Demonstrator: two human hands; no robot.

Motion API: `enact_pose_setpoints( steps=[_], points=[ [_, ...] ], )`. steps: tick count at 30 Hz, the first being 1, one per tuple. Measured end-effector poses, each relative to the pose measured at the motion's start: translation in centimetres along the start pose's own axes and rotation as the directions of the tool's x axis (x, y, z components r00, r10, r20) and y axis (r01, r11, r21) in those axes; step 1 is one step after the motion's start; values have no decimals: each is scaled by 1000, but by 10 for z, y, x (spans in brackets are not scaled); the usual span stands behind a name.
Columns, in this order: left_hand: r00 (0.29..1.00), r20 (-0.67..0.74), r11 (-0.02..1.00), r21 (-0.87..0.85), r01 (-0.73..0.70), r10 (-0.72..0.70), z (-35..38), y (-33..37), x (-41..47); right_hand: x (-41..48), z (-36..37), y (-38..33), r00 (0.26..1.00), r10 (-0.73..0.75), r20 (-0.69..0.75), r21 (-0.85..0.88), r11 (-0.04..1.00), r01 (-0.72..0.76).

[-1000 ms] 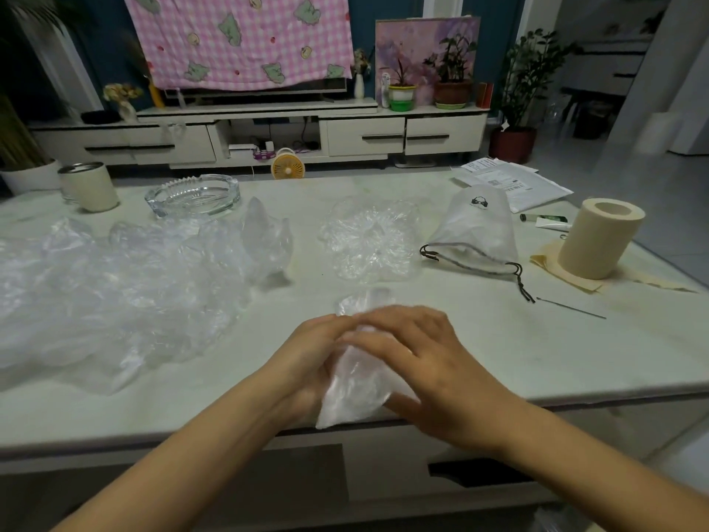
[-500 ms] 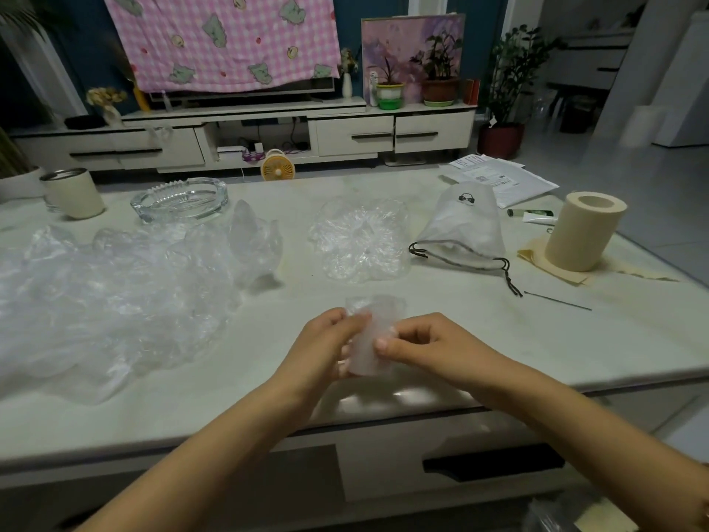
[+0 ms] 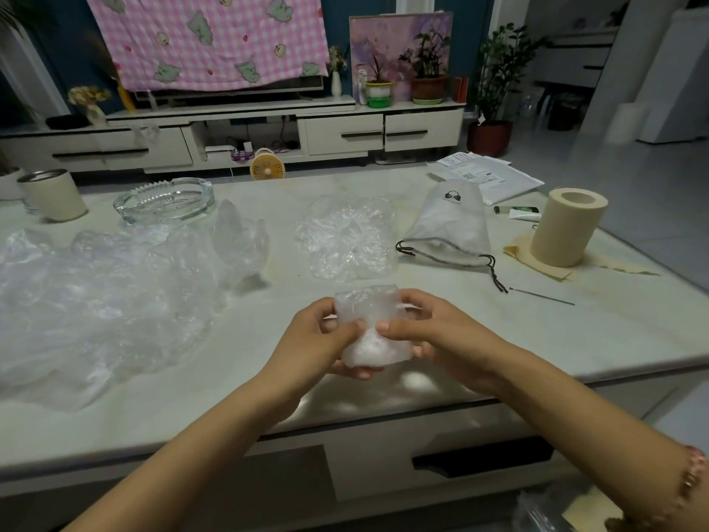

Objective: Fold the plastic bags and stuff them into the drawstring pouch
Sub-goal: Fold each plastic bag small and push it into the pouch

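A small folded clear plastic bag point(image 3: 368, 320) is held just above the table's near edge. My left hand point(image 3: 318, 343) grips its left side, fingers under it and thumb on top. My right hand point(image 3: 433, 332) pinches its right side the same way. A white drawstring pouch point(image 3: 449, 228) with a dark cord lies open-mouthed towards me at centre right. A crumpled clear bag point(image 3: 347, 240) lies just left of the pouch. A big heap of loose clear bags point(image 3: 107, 293) covers the left of the table.
A glass ashtray point(image 3: 165, 201) and a beige cup point(image 3: 53, 193) stand at the back left. A beige paper roll point(image 3: 564, 228) stands on the right, with papers point(image 3: 483, 178) and a small tube point(image 3: 514, 211) behind it. The pale table top point(image 3: 498, 339) ends close to me.
The bag lay pressed flat on the table under both hands a second ago. Both hands have since lifted it and now hold it as a smaller square packet.
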State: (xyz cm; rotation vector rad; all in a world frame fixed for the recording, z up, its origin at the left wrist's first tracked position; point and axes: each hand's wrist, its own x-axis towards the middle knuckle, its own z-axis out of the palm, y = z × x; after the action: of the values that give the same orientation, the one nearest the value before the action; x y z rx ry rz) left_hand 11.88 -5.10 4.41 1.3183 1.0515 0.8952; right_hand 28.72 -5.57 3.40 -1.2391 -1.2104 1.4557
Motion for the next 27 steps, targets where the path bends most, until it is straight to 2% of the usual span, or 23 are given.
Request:
enact_pose_setpoints(
  steps=[4,7,9,14,19,23,27],
  points=[
    [998,-25,998,5,-59,60,7,1,2,4,1,0,1000,-5,-22,133,991,8],
    [990,-71,993,11,-119,119,13,2,3,8,1,0,998,48,-37,284,958,-35],
    [983,-101,988,14,-155,155,17,3,3,8,0,-1,998,56,-30,310,950,-44],
    [978,-95,982,9,-187,187,19,5,8,4,-11,-11,994,51,100,363,928,-84],
    [976,-24,972,104,-213,216,19,3,10,0,-20,-17,971,122,208,211,963,-166],
    [970,14,956,167,-243,244,17,1,12,-1,-25,-13,949,201,243,166,955,-245],
    [981,64,964,185,-192,183,16,1,14,2,-23,-9,972,181,152,141,969,-202]
  ],
)
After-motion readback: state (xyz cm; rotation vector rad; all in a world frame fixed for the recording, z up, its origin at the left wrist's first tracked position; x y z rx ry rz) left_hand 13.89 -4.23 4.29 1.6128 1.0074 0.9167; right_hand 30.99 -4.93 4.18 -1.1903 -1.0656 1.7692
